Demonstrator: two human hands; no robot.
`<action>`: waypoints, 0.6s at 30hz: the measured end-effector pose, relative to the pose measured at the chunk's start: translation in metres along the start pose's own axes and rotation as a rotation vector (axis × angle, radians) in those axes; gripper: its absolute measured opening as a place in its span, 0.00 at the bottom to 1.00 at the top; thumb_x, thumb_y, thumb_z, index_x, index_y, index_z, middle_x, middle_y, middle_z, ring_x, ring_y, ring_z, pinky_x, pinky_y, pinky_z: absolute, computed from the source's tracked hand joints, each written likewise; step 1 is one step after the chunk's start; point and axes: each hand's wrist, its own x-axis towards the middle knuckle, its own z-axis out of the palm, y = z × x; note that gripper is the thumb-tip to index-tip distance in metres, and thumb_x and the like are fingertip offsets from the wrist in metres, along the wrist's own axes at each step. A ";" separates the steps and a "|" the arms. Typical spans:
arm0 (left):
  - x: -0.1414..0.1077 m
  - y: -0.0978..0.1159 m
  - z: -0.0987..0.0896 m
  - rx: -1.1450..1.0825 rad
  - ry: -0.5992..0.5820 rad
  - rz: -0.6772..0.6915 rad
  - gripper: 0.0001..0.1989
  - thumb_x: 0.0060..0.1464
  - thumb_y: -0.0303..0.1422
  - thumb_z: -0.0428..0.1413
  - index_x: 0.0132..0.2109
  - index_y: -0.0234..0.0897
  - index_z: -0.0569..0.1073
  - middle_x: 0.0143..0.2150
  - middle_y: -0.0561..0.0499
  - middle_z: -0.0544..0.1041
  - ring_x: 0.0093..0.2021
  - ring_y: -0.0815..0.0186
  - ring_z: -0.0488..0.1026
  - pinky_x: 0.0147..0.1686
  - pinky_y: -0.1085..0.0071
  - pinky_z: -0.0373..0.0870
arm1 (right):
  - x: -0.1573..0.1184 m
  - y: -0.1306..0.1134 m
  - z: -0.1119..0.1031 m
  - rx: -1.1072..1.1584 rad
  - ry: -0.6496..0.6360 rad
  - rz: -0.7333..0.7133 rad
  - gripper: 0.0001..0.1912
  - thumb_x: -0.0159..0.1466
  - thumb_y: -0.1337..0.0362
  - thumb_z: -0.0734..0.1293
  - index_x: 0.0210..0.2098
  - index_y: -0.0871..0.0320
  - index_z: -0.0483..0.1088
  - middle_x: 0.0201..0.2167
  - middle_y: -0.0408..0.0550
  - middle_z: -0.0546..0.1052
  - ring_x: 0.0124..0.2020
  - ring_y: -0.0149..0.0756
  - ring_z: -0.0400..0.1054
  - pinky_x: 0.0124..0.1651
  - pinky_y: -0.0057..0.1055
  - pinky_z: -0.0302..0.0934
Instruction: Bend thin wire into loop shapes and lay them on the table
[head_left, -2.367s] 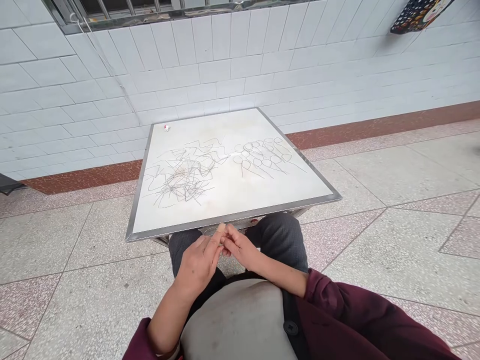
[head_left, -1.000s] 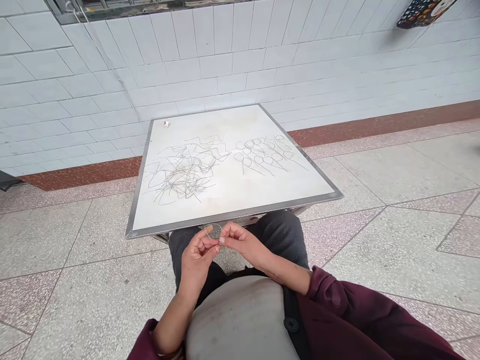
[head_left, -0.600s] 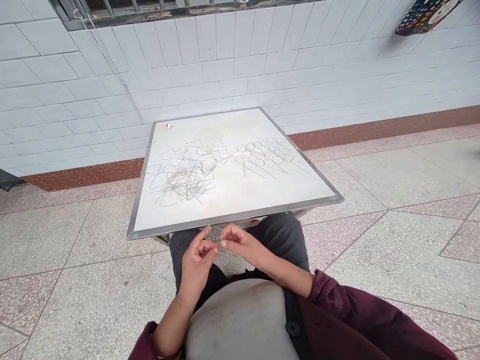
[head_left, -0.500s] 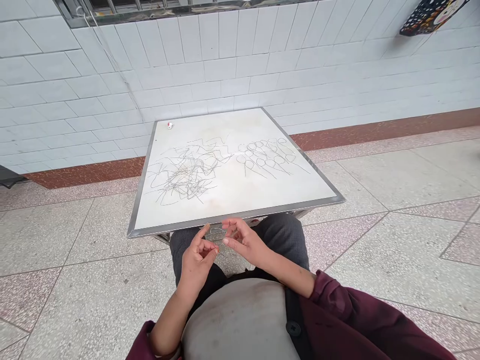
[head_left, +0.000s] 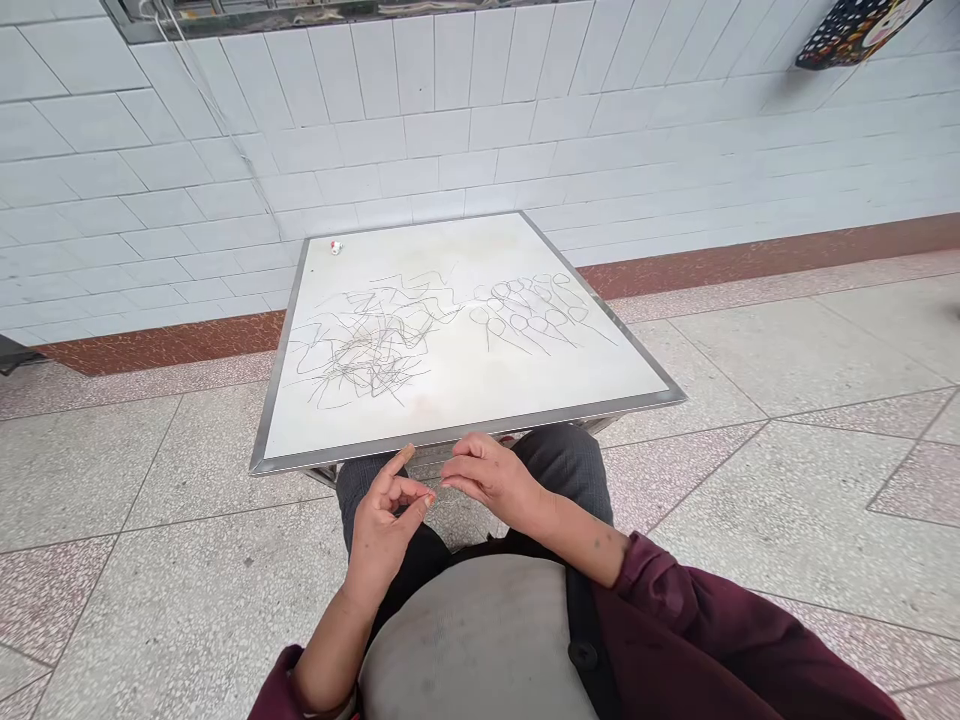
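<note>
My left hand (head_left: 386, 518) is over my lap, thumb and a finger pinched on a thin wire, index finger stretched out. Facing it, my right hand (head_left: 499, 482) has its fingertips drawn together at the same wire, close to the left fingertips. The wire itself is so fine that its shape hardly shows. On the white table (head_left: 480, 390) in front of me lies a tangled heap of loose bent wires (head_left: 371, 345). To its right are several wires with round loops and straight tails (head_left: 529, 305), laid in rough rows.
A metal edge strip (head_left: 465, 432) borders the table close to my knees. A small red-and-white object (head_left: 336, 247) sits at the far left corner. Behind the table stands a white tiled wall (head_left: 450, 130), with a dark patterned bag (head_left: 855, 35) hanging upper right.
My right hand's fingers have closed from a looser, spread pose into a pinch near the left fingertips. The wire loop seen between the hands is now barely visible.
</note>
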 end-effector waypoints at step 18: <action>0.001 -0.003 -0.004 -0.343 -0.238 -0.207 0.24 0.48 0.30 0.62 0.54 0.40 0.70 0.28 0.55 0.73 0.31 0.67 0.72 0.40 0.62 0.72 | -0.001 -0.004 0.004 0.188 -0.054 -0.015 0.13 0.67 0.64 0.57 0.38 0.53 0.74 0.31 0.46 0.64 0.33 0.34 0.62 0.35 0.31 0.60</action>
